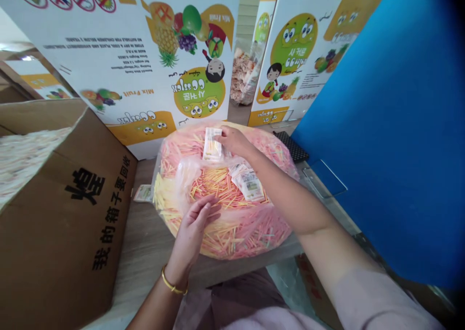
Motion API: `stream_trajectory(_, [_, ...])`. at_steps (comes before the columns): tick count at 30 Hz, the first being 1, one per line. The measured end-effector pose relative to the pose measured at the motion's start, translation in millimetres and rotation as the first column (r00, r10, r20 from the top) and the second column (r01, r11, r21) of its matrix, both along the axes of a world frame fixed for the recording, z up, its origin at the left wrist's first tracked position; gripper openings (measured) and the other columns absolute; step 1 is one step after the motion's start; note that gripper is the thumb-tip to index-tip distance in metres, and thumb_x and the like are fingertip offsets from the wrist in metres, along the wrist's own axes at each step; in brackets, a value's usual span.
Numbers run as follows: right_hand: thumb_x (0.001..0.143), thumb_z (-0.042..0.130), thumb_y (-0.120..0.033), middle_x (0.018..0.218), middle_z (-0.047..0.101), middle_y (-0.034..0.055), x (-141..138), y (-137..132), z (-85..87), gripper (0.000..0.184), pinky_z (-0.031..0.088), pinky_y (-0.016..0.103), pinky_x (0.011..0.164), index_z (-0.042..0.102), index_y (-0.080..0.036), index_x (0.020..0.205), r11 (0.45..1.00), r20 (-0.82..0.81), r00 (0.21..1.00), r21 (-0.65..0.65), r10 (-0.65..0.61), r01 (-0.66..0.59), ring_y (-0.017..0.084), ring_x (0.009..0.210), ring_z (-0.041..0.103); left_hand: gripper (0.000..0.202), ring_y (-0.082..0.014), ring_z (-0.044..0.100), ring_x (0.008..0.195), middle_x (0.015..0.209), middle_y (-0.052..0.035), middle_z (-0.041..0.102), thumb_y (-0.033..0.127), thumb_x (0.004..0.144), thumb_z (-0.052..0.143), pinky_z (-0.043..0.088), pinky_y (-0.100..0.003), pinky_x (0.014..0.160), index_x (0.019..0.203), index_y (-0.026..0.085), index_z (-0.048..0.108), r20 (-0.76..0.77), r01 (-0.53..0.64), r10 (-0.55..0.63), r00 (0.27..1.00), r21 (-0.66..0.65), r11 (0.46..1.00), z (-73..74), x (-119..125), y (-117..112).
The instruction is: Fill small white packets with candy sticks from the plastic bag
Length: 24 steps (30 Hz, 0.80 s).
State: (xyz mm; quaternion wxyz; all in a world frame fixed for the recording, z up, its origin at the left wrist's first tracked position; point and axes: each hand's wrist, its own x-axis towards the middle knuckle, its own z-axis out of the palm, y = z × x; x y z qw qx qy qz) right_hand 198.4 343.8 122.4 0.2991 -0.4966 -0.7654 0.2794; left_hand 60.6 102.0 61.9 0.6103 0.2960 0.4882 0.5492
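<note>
A large clear plastic bag (232,247) full of thin pink and yellow sticks lies in front of me, its mouth folded back. Inside the opening, loose sticks (214,182) show. My right hand (234,141) reaches over the bag's far side, its fingers closed on the edge of a small white printed packet (212,145). Several similar packets (249,182) lie overlapped on the sticks under my right forearm. Over the near edge of the opening is my left hand (201,214), fingers loosely stretched and holding nothing that I can see.
At the left stands an open brown carton (105,199) with many white packets inside. White printed boxes (127,54) rise behind the bag. A blue panel (381,127) borders the right side, near a black textured object (292,146). Another packet (143,193) lies on the table (140,252).
</note>
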Motion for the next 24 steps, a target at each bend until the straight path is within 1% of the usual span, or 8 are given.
stream_trajectory(4, [0.091,0.066,-0.026,0.099,0.068,0.0055,-2.2,-2.0,-7.0,0.016,0.043,0.031,0.08,0.064,-0.017,0.104,0.987,0.1,0.987,0.12,-0.122,0.11,0.019,0.085,0.059,0.044,-0.024,0.071,0.11,0.126,-0.0112,0.074,0.052,0.082,0.079,0.058,-0.034,0.091,0.113,0.021,0.075,-0.013,0.008,-0.008,1.0,0.003,1.0,-3.6,-1.0,-2.1])
stream_trajectory(7, [0.097,0.054,-0.027,0.094,0.068,0.0053,29.8,-33.0,-8.2,0.012,0.041,0.031,0.077,0.062,-0.019,0.092,0.943,0.067,0.972,0.266,-0.227,0.202,0.019,0.084,0.059,0.043,-0.0228,0.071,0.11,0.123,-0.0097,0.075,0.052,0.082,0.078,0.058,-0.034,0.091,0.112,0.022,0.075,-0.022,0.004,-0.003,1.0,0.014,1.0,-6.8,-2.0,-3.1])
stream_trajectory(9, [0.098,0.052,-0.028,0.088,0.068,0.006,58.8,-62.3,-14.3,0.019,0.04,0.032,0.076,0.061,-0.02,0.083,0.933,0.156,0.955,0.298,-0.254,0.2,0.02,0.082,0.059,0.042,-0.0225,0.071,0.109,0.121,-0.0091,0.076,0.052,0.082,0.078,0.058,-0.034,0.092,0.112,0.022,0.075,-0.035,0.002,-0.001,0.999,0.023,1.0,-8.2,-1.9,-3.6])
stream_trajectory(11, [0.099,0.053,-0.031,0.084,0.068,0.0083,84.0,-92.0,-28.2,0.024,0.041,0.035,0.078,0.06,-0.02,0.079,0.924,0.268,0.912,0.311,-0.31,0.223,0.023,0.084,0.06,0.042,-0.0225,0.072,0.108,0.119,-0.0089,0.076,0.052,0.082,0.078,0.058,-0.035,0.092,0.111,0.021,0.075,-0.048,0.002,0.0,0.999,0.027,1.0,-8.9,-1.0,-3.8])
stream_trajectory(14, [0.093,0.065,-0.039,0.094,0.07,0.013,103.8,-122.4,-58.3,0.021,0.043,0.04,0.085,0.064,-0.018,0.09,0.901,0.358,0.844,0.324,-0.399,0.289,0.029,0.094,0.062,0.041,-0.0221,0.072,0.107,0.118,-0.0085,0.076,0.052,0.082,0.077,0.058,-0.034,0.091,0.11,0.021,0.075,-0.084,0.004,-0.001,0.996,0.038,0.999,-8.8,1.3,-3.7])
stream_trajectory(18, [0.09,0.068,-0.035,0.096,0.07,0.0124,108.4,-124.8,-82.2,0.017,0.044,0.037,0.082,0.063,-0.018,0.09,0.904,0.328,0.849,0.256,-0.415,0.343,0.027,0.092,0.062,0.039,-0.0209,0.071,0.107,0.118,-0.0079,0.076,0.05,0.086,0.075,0.057,-0.033,0.091,0.111,0.021,0.075,-0.129,0.027,-0.02,0.991,0.054,0.998,-7.0,3.4,-4.3])
stream_trajectory(22, [0.1,0.052,-0.03,0.086,0.072,0.0095,115.5,-115.3,-71.1,0.027,0.041,0.038,0.085,0.063,-0.02,0.078,0.913,0.316,0.88,0.32,-0.353,0.252,0.024,0.085,0.062,0.04,-0.0215,0.071,0.107,0.118,-0.0085,0.076,0.05,0.087,0.073,0.057,-0.035,0.094,0.113,0.021,0.074,-0.123,0.026,-0.019,0.992,0.055,0.998,-5.2,4.1,-6.1])
stream_trajectory(24, [0.101,0.047,-0.029,0.089,0.074,0.0104,119.0,-117.9,-58.4,0.03,0.04,0.041,0.091,0.066,-0.019,0.081,0.901,0.3,0.895,0.383,-0.329,0.203,0.025,0.088,0.063,0.04,-0.0224,0.071,0.108,0.118,-0.0091,0.076,0.051,0.087,0.073,0.057,-0.037,0.096,0.113,0.02,0.074,-0.123,0.02,-0.013,0.992,0.062,0.998,-3.1,5.1,-6.8])
